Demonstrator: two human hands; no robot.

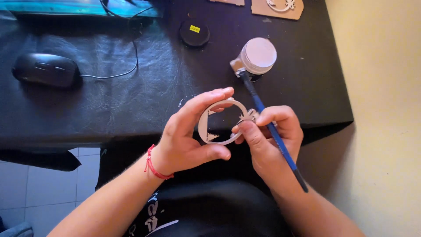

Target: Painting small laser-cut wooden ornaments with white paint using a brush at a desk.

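**Painting a small cut-out ring**

The left hand holds a pale ring ornament above the lap, grip closed on its rim. The right hand grips a blue brush against it. The ring looks mostly coated already. An open paint jar stands on the black table, beside a cream wall.
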